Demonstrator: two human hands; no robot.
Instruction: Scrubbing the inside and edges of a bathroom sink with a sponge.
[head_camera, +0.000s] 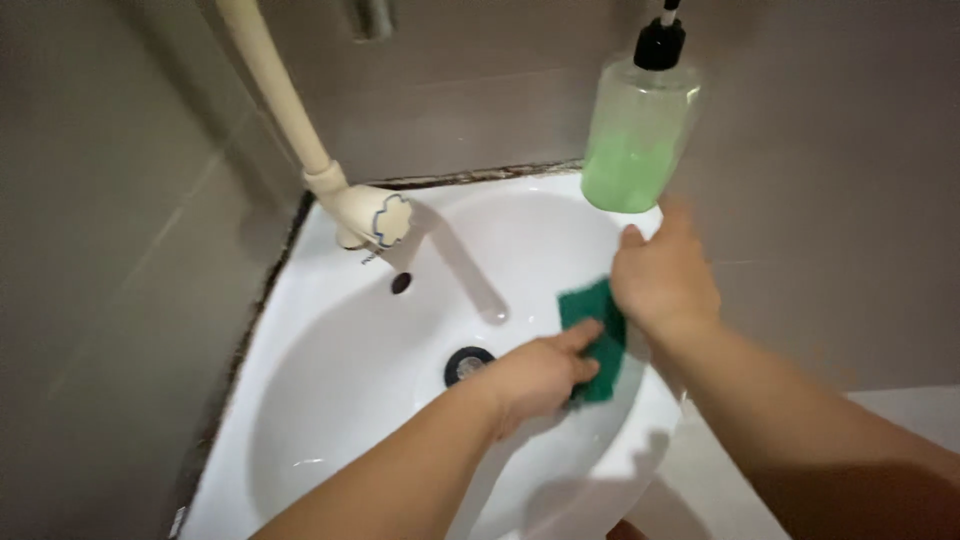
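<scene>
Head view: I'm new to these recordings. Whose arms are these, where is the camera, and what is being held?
There is no machine here: a person wears a camera on the head, looking down at their own two bare hands over a white corner sink. The left hand presses a green scouring pad against the basin's inner wall. The right hand is at the pad's upper edge, just below a clear pump bottle of green liquid on the rim. A cream tap sits at the back, the drain below.
</scene>
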